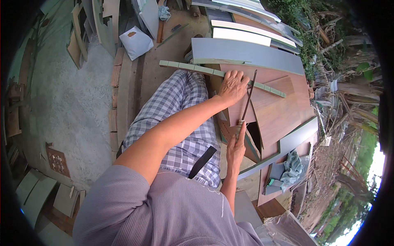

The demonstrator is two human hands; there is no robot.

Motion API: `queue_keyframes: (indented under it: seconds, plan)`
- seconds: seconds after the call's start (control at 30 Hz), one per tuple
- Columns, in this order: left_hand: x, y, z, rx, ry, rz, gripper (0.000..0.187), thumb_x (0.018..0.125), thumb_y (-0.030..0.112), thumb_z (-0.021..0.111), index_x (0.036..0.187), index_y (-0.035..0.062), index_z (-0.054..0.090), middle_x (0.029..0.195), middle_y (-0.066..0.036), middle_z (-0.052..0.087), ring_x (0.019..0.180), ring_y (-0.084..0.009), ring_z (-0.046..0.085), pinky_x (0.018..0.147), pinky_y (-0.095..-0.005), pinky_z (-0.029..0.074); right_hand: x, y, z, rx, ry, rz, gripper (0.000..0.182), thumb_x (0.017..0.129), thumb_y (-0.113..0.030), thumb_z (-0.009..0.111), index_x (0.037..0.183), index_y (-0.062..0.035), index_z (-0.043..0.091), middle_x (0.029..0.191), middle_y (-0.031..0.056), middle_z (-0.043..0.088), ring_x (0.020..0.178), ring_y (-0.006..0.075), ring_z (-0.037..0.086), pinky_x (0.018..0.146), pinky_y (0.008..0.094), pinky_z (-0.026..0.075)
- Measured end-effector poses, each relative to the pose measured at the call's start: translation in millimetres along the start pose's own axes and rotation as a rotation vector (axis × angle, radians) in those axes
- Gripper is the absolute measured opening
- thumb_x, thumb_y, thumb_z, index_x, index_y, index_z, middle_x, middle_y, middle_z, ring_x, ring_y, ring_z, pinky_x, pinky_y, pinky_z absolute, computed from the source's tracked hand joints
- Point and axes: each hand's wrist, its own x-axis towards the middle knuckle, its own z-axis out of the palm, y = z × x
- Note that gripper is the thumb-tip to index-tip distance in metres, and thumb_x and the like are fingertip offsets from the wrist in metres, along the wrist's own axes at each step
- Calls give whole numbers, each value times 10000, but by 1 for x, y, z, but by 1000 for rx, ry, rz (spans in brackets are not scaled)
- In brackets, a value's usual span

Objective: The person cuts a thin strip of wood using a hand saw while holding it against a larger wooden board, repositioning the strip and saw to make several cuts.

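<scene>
A long, narrow pale-green strip [180, 65] with evenly spaced cross lines lies slantwise over brown boards [275, 106]. My left hand [234, 87] is closed around the strip near its middle and presses it down. In my right hand [236, 149] is the wrapped handle of a thin, dark, long-bladed tool [248, 98]. The blade points away from me and crosses the strip just right of my left hand. Whether its edge touches the strip cannot be made out.
Grey and white panels [246, 53] are stacked beyond the strip. A bluish cloth [292, 168] lies on boards at the right. At the upper left are a white bag [136, 43] and leaning boards [98, 24]. Dry branches and plants line the right side.
</scene>
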Motion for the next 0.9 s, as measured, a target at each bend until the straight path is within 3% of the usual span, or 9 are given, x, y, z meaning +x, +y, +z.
queue_keyframes:
  seconds: [0.03, 0.07, 0.33, 0.47, 0.57, 0.63, 0.67, 0.73, 0.9]
  plan:
    - [1, 0, -1, -3, -5, -1, 264, 778, 163, 653, 1009, 80, 555, 1019, -108, 514, 984, -280, 473, 882, -418, 353, -1, 4, 2, -15, 29, -36, 620, 983, -101, 438, 1537, -269, 216, 1059, 203, 648, 682, 190, 562, 671, 287, 472]
    - [0, 0, 0, -3, -4, 0, 264, 778, 163, 653, 1009, 80, 555, 1019, -108, 514, 984, -280, 473, 882, -418, 353, 0, 3, 1, -15, 30, -36, 620, 983, -101, 438, 1537, -269, 216, 1059, 203, 648, 682, 190, 562, 671, 287, 472]
    - [1, 0, 1, 15, -1, 2, 267, 781, 167, 651, 1012, 79, 552, 1021, -112, 514, 983, -285, 474, 885, -423, 352, 29, -21, -11, -32, -1, -49, 611, 975, -100, 448, 1526, -261, 237, 1130, 258, 631, 857, 389, 661, 756, 338, 489]
    - [1, 0, -2, 17, -13, 17, 267, 784, 167, 653, 1013, 78, 550, 1023, -114, 514, 984, -286, 475, 883, -426, 352, 20, -16, -7, -18, 57, -108, 618, 974, -100, 451, 1528, -261, 231, 1130, 253, 631, 839, 360, 657, 755, 339, 488]
    - [1, 0, -1, 3, 15, 12, 267, 785, 165, 656, 1012, 77, 547, 1022, -115, 512, 986, -286, 477, 882, -427, 352, 7, -12, -6, 16, -23, 39, 612, 976, -93, 447, 1524, -272, 241, 1215, 240, 613, 981, 419, 648, 771, 459, 485]
    - [1, 0, -3, 8, -10, 11, 263, 787, 165, 656, 1010, 78, 545, 1025, -114, 512, 994, -287, 477, 884, -427, 352, 1, -2, 0, 6, 42, -50, 624, 975, -106, 453, 1529, -283, 226, 1101, 229, 639, 727, 309, 614, 723, 327, 487]
    - [0, 0, -1, 6, -12, 10, 263, 787, 165, 656, 1010, 78, 545, 1025, -114, 512, 994, -287, 477, 884, -427, 352, 1, -4, -2, 5, 41, -47, 624, 975, -106, 453, 1529, -283, 226, 1101, 229, 639, 727, 309, 614, 723, 327, 487]
    - [1, -1, 1, 15, 3, 2, 262, 788, 165, 655, 1011, 80, 547, 1026, -111, 513, 999, -286, 475, 886, -426, 351, 6, -12, -9, 9, -36, 77, 591, 979, -95, 447, 1518, -250, 263, 1197, 247, 617, 972, 408, 657, 756, 460, 486]
    - [0, -2, 1, 22, 13, 12, 269, 788, 167, 658, 1020, 83, 552, 1037, -111, 518, 1002, -284, 480, 886, -423, 352, 36, -31, -10, 0, -46, 75, 589, 982, -114, 459, 1519, -255, 264, 1153, 260, 629, 878, 394, 674, 727, 451, 489]
